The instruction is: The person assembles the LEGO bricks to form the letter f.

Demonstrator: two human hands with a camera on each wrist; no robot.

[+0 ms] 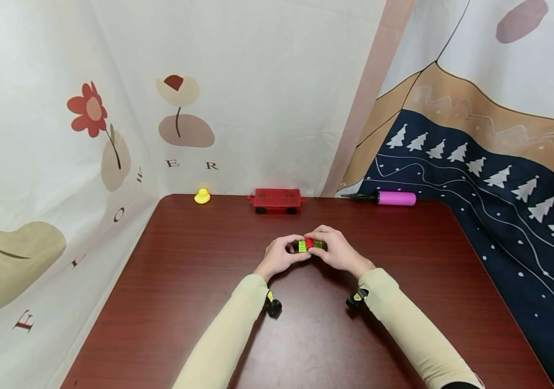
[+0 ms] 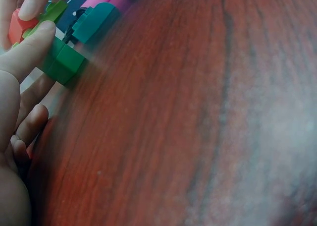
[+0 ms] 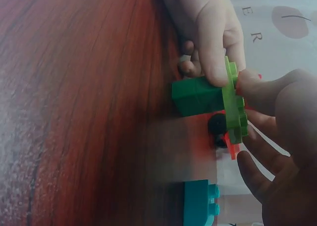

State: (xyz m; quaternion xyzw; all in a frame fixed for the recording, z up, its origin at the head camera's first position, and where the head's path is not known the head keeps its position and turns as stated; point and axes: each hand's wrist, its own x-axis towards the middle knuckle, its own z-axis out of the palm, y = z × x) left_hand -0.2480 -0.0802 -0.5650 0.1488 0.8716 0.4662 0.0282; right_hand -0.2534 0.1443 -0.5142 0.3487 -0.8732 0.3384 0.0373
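Note:
Both hands meet on a small stack of toy bricks near the middle of the table. My left hand (image 1: pixel 278 257) pinches the stack from its left side, with the thumb along a lime-green brick (image 3: pixel 232 107) and the dark green bricks (image 3: pixel 197 94) beneath it. On top of the lime brick sits a red brick (image 1: pixel 309 243), which my right hand (image 1: pixel 338 249) grips between thumb and fingers. A teal brick (image 3: pixel 196 202) stands apart on the table near the right hand; in the head view that hand hides it.
Along the table's (image 1: pixel 184 302) back edge stand a yellow toy duck (image 1: pixel 202 196), a red toy wagon (image 1: pixel 277 199) with black wheels and a pink hand pump (image 1: pixel 396 198) with a black nozzle. Printed cloths hang behind the table and at its sides.

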